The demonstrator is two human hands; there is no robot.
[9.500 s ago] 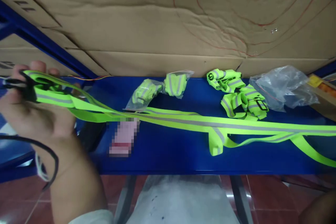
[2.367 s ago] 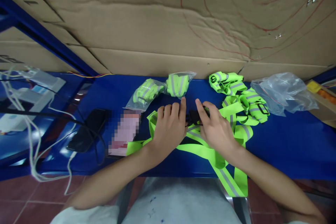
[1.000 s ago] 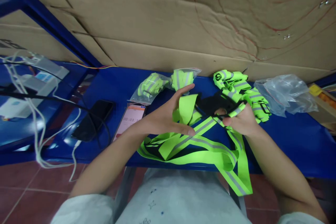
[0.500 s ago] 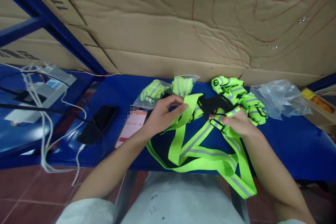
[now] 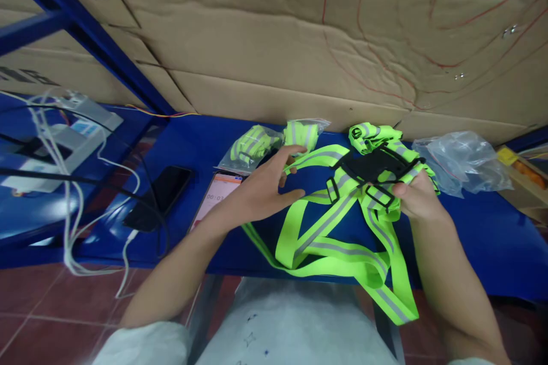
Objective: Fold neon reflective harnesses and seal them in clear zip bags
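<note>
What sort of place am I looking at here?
Probably a storeroom or small workshop: a blue shelf serves as the work surface, cardboard stands behind it, and small plastic bags lie beyond the reflective straps.

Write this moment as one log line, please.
Right hand: gripping green straps beside black panel | left hand: open, strap contact unclear | straps: one loop overhangs table | behind: two bagged bundles

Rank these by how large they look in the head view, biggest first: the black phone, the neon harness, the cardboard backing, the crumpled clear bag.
1. Cardboard backing
2. Neon harness, by its overall spread
3. Clear bag
4. Black phone
</note>
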